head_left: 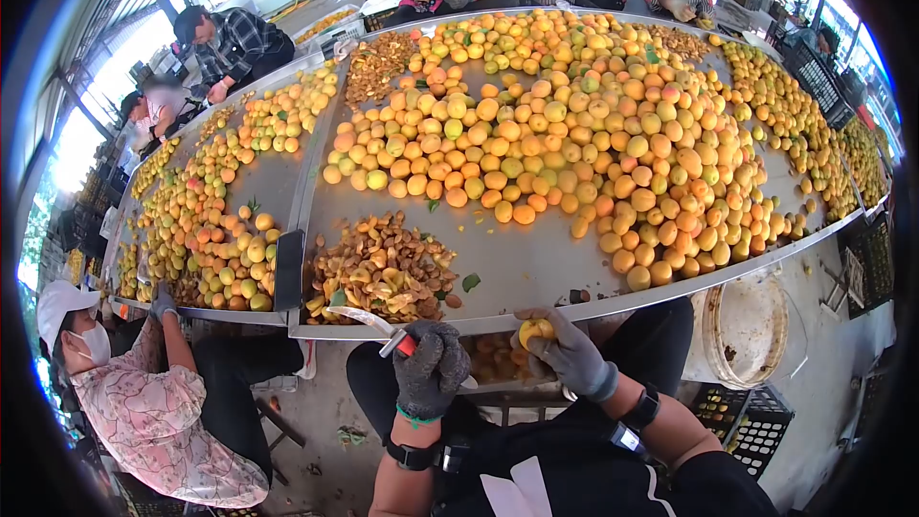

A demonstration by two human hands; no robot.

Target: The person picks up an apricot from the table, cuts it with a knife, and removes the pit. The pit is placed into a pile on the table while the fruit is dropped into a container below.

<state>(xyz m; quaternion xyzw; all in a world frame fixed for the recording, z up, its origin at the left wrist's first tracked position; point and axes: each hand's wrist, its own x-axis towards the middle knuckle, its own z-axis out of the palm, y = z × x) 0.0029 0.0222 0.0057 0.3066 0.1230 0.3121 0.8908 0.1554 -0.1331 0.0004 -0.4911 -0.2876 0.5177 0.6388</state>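
Observation:
My left hand point(433, 369), in a dark grey glove, is closed around a red-handled curved knife point(368, 319). The blade points left, over the front edge of the metal table point(479, 287). In a lighter grey glove, my right hand point(574, 359) grips a yellow-orange apricot point(536, 331) between thumb and fingers, just in front of the table edge. A heap of brown pits and apricot scraps point(383, 268) lies on the table ahead of my left hand. Below and between my hands, apricot pieces point(500, 359) show in a container, partly hidden.
A large pile of whole apricots point(574, 134) spreads over the table. A metal divider point(311, 163) separates the left section. A white bucket point(745, 330) and a black crate point(742, 421) stand on my right. A co-worker point(163, 393) sits on my left; several others work around the table.

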